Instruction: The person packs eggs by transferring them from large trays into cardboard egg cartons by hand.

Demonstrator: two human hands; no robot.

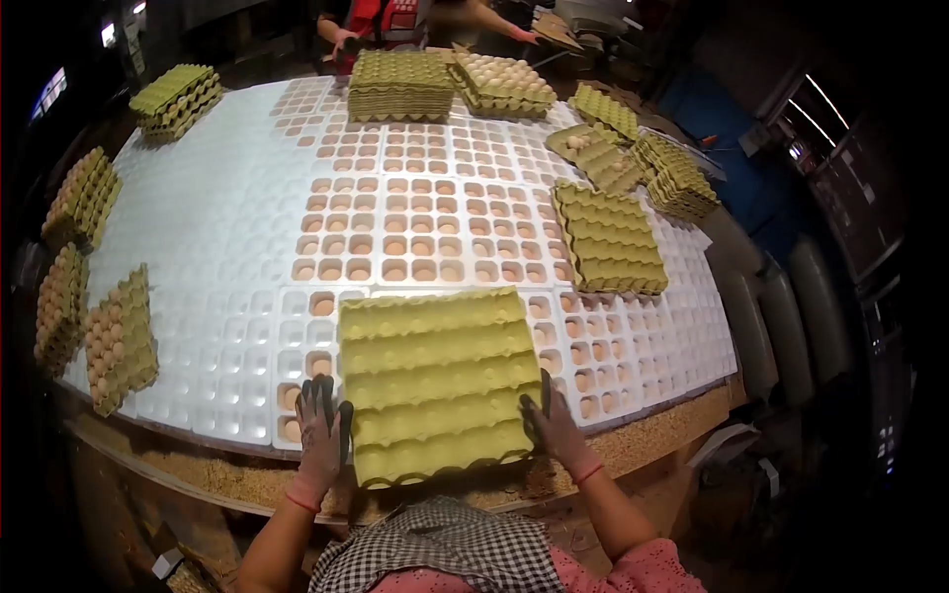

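A yellow-green moulded egg tray (pixel 435 385) lies bottom side up in front of me, over the white moulded trays and jutting past the table's near edge. My left hand (pixel 321 435), in a dark-fingered glove, rests at its left side. The fingers stretch out over the white cells and the thumb is by the tray's edge. Along the right side is my right hand (pixel 559 425), gloved alike, with fingers apart and thumb at the edge. Brown eggs (pixel 318 366) sit in white cells beside the tray. What lies beneath it is hidden.
White trays (pixel 198 257) cover the table, many cells holding eggs. Stacked egg trays (pixel 400 87) stand at the far side, with another tray (pixel 611 240) to the right. Egg-filled trays (pixel 119 341) lean at the left edge. A person (pixel 395 20) stands across the table.
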